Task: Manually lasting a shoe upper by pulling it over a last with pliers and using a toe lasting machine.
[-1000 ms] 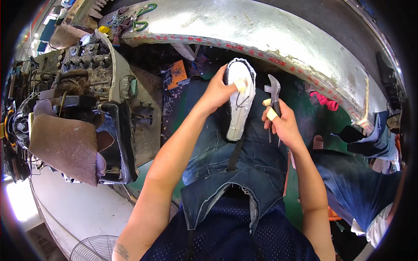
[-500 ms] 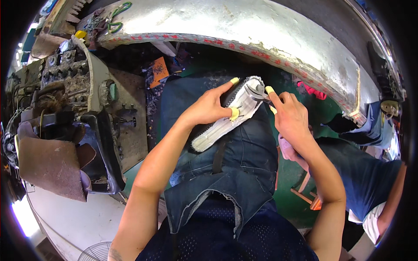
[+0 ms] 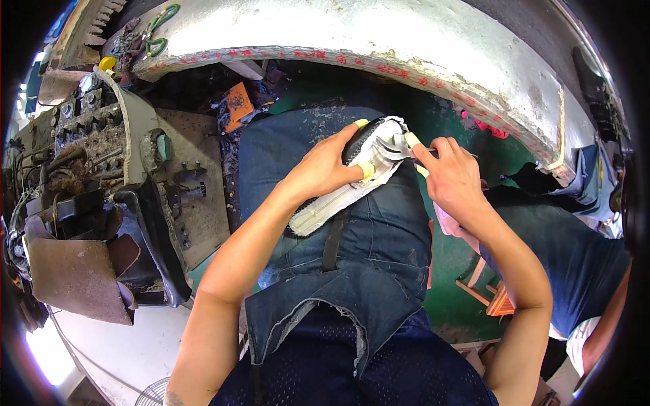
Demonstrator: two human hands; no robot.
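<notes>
A shoe [image 3: 328, 210] lies bottom up across my lap, its pale underside facing me, dark upper along its edge and light stitching around the rim. My left hand [image 3: 323, 164] grips its wider end: the thumb presses on the pale underside, the index finger reaches over the dark side. Metal pincers [image 3: 391, 150] with curved jaws rest on that same end. My right hand [image 3: 452, 172] closes around their handles, which are mostly hidden in the palm. Pale yellow finger covers sit on thumbs and forefingers of both hands. A dark denim apron [image 3: 379, 243] covers my thighs under the shoe.
A grimy machine [image 3: 88, 142] with a brown leather flap [image 3: 78, 277] stands at my left. A long pale metal-topped bench [image 3: 325, 34] curves across the front. Another person in dark clothes [image 3: 562, 264] is close on the right, near a wooden stool [image 3: 501, 301].
The pincers' jaws have shifted slightly toward the left hand on the shoe's wide end. The shoe has moved a little left in view, and the whole view has shifted slightly.
</notes>
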